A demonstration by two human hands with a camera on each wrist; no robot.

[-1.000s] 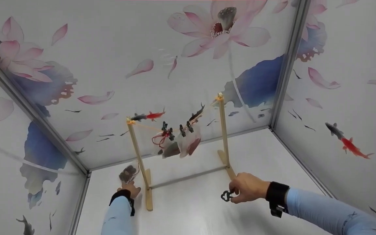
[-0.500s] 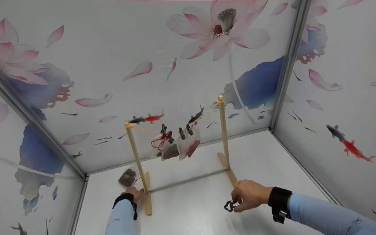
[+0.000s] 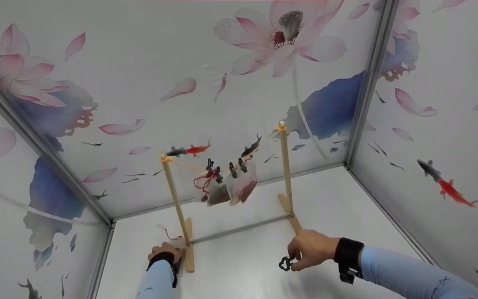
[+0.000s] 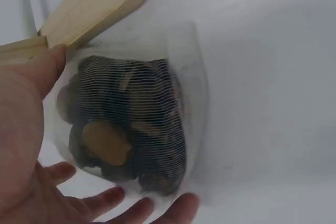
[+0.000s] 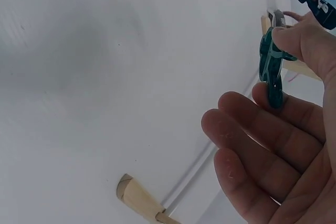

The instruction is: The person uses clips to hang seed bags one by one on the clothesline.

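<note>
My left hand (image 3: 166, 252) is beside the left foot of a wooden stand (image 3: 189, 257). In the left wrist view its thumb and spread fingers lie around a pale mesh bag (image 4: 131, 114) filled with dark and brown lumps. The fingertips are at the bag's lower edge; whether they press on it is hard to tell. My right hand (image 3: 314, 248) pinches a dark green plastic clip (image 5: 271, 69) between thumb and forefinger, its other fingers loosely bent. This hand is near the stand's right foot (image 3: 293, 222).
An orange cord (image 3: 185, 165) runs between the stand's two posts. Two filled mesh bags (image 3: 243, 182) hang from it by several dark clips (image 3: 233, 169). A low rod (image 3: 239, 228) joins the feet. Flower-printed walls (image 3: 139, 83) enclose the white surface (image 3: 239, 270).
The mesh bag by my left hand has swung from beyond the fingers to beneath and right of the hand, its cord now behind. My right hand keeps the clip, shifting only slightly.
</note>
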